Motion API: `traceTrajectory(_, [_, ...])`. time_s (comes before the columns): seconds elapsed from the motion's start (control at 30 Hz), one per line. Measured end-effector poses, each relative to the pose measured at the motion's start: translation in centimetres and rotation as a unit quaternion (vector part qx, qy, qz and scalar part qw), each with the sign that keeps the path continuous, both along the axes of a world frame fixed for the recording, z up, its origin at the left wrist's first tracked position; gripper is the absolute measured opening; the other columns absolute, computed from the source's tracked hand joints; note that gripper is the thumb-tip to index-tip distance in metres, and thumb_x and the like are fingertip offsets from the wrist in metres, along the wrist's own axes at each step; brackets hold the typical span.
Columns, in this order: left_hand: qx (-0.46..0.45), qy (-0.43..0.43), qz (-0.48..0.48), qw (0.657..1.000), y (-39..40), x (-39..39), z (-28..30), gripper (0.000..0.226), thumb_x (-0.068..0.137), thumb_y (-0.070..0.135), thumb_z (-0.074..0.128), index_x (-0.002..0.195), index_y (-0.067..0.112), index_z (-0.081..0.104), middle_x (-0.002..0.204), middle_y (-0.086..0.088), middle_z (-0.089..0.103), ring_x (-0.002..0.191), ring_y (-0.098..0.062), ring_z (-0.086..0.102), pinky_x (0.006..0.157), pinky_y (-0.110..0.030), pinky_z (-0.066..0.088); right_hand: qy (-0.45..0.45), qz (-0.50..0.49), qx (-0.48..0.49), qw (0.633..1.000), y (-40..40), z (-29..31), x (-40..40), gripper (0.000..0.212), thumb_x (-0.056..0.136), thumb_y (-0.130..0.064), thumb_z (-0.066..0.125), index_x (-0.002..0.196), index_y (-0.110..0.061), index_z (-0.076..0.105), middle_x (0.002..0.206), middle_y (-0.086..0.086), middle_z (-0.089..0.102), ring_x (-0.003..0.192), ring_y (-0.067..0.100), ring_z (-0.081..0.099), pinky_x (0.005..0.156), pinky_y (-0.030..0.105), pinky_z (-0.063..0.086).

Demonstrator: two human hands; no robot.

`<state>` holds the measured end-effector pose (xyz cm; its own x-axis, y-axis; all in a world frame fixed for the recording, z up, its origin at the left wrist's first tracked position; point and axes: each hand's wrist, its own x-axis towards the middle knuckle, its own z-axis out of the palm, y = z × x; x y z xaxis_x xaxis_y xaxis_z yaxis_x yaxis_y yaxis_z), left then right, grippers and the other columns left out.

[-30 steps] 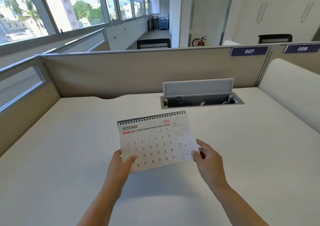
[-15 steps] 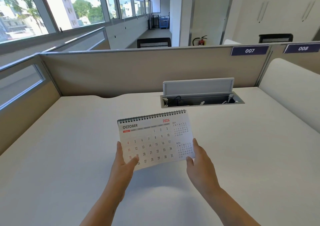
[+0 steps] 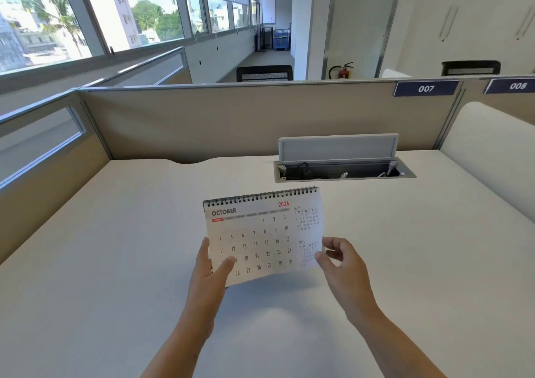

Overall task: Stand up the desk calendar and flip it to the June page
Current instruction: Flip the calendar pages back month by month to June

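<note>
A white spiral-bound desk calendar [image 3: 263, 233] shows its OCTOBER 2026 page and is held up above the desk, its coil along the top edge and its face tilted toward me. My left hand [image 3: 210, 273] grips its lower left corner, thumb across the page near the 19. My right hand [image 3: 341, 262] pinches the lower right edge beside the small NOV grid, fingers curled behind. The calendar's back and stand are hidden.
The pale desk [image 3: 115, 262] spreads all around, walled by beige partitions [image 3: 188, 123] at the back and left. An open cable tray [image 3: 344, 170] with a raised grey lid sits behind the calendar. A rounded white divider [image 3: 489, 146] rises at right.
The calendar has risen slightly and tilted more upright toward me. My right hand shifted from flat against the lower right corner to a pinch on the right edge.
</note>
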<state>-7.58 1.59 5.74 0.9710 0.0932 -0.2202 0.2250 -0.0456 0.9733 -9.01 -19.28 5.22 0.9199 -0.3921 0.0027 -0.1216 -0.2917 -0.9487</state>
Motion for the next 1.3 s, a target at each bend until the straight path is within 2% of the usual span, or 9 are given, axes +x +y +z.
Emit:
traceTrajectory(0.17, [-0.045, -0.01, 0.037, 0.998, 0.6, 0.1, 0.0, 0.038, 0.094, 0.035, 0.038, 0.132, 0.035, 0.038, 0.107, -0.002, 0.062, 0.101, -0.023, 0.057, 0.071, -0.034, 0.047, -0.002, 0.022, 0.027, 0.999, -0.7, 1.8, 1.0, 0.033, 0.082, -0.014, 0.063, 0.109, -0.022, 0.047, 0.081, 0.006, 0.07, 0.073, 0.019, 0.065, 0.069, 0.038, 0.055])
traceTrajectory(0.4, [-0.147, 0.014, 0.084, 0.985, 1.8, 0.3, -0.3, 0.052, 0.091, 0.055, 0.02, 0.114, 0.024, 0.055, 0.101, -0.007, 0.066, 0.095, -0.029, 0.062, 0.078, -0.042, 0.048, -0.056, 0.083, 0.257, 0.961, -2.9, 6.6, 3.7, 0.03, 0.086, -0.006, 0.055, 0.107, -0.028, 0.056, 0.086, 0.006, 0.063, 0.062, 0.011, 0.061, 0.049, 0.017, 0.051])
traceTrajectory(0.57, [-0.094, 0.041, 0.074, 0.992, 1.8, 0.6, -0.8, 0.026, 0.095, 0.026, 0.038, 0.105, 0.015, 0.059, 0.095, -0.011, 0.068, 0.088, -0.028, 0.063, 0.066, -0.036, 0.052, -0.133, 0.151, 0.407, 0.891, -3.1, 10.8, 7.1, 0.018, 0.092, -0.009, 0.045, 0.097, -0.015, 0.061, 0.084, 0.007, 0.071, 0.075, 0.015, 0.068, 0.065, 0.024, 0.057])
traceTrajectory(0.73, [-0.065, 0.044, 0.071, 0.994, 1.9, 0.5, -1.1, 0.018, 0.09, 0.004, 0.046, 0.088, 0.013, 0.062, 0.09, -0.014, 0.068, 0.085, -0.027, 0.063, 0.063, -0.032, 0.052, -0.124, 0.19, 0.231, 0.946, -1.5, 11.4, 10.4, 0.053, 0.097, -0.037, 0.033, 0.143, -0.022, 0.014, 0.138, 0.005, 0.042, 0.124, 0.019, 0.042, 0.105, 0.037, 0.032])
traceTrajectory(0.83, [-0.07, 0.049, 0.078, 0.993, 2.1, 0.7, -1.2, 0.015, 0.089, 0.007, 0.051, 0.082, 0.011, 0.064, 0.087, -0.015, 0.069, 0.079, -0.026, 0.063, 0.062, -0.032, 0.052, -0.083, 0.228, 0.101, 0.965, -1.0, 10.1, 10.8, 0.041, 0.097, -0.039, 0.03, 0.134, -0.023, 0.035, 0.125, -0.007, 0.053, 0.111, 0.007, 0.052, 0.091, 0.018, 0.044])
traceTrajectory(0.93, [-0.077, 0.051, 0.079, 0.993, 2.4, 0.9, -1.4, 0.013, 0.088, 0.01, 0.054, 0.082, 0.007, 0.065, 0.087, -0.017, 0.07, 0.077, -0.026, 0.064, 0.06, -0.032, 0.052, -0.052, 0.218, 0.071, 0.972, -1.2, 8.3, 10.7, 0.035, 0.097, -0.036, 0.034, 0.116, -0.015, 0.054, 0.11, 0.008, 0.064, 0.1, 0.017, 0.062, 0.093, 0.028, 0.048])
traceTrajectory(1.03, [-0.081, 0.053, 0.08, 0.992, 2.5, 1.1, -1.3, 0.014, 0.087, 0.013, 0.056, 0.081, 0.006, 0.065, 0.085, -0.015, 0.071, 0.077, -0.026, 0.065, 0.059, -0.031, 0.053, -0.086, 0.142, 0.044, 0.985, -1.8, 6.7, 10.2, 0.022, 0.095, -0.03, 0.041, 0.106, -0.021, 0.059, 0.092, -0.005, 0.064, 0.081, 0.002, 0.058, 0.063, 0.009, 0.05])
traceTrajectory(1.17, [-0.1, 0.05, 0.087, 0.99, 2.6, 1.3, -1.0, 0.015, 0.086, 0.016, 0.058, 0.077, 0.006, 0.065, 0.076, -0.009, 0.072, 0.074, -0.024, 0.065, 0.057, -0.029, 0.052, -0.103, 0.017, -0.005, 0.995, -3.1, 3.9, 8.8, 0.014, 0.092, -0.021, 0.047, 0.1, -0.022, 0.059, 0.103, -0.007, 0.06, 0.098, 0.01, 0.054, 0.077, 0.022, 0.04])
traceTrajectory(1.3, [-0.123, 0.051, 0.082, 0.988, 2.8, 1.5, -0.8, 0.016, 0.084, 0.018, 0.06, 0.075, 0.004, 0.065, 0.075, -0.009, 0.072, 0.073, -0.025, 0.064, 0.059, -0.028, 0.049, 0.008, 0.0, 0.049, 0.999, -4.3, 0.7, 6.4, 0.023, 0.089, -0.016, 0.054, 0.111, -0.012, 0.057, 0.113, 0.005, 0.061, 0.101, 0.02, 0.056, 0.089, 0.036, 0.047])
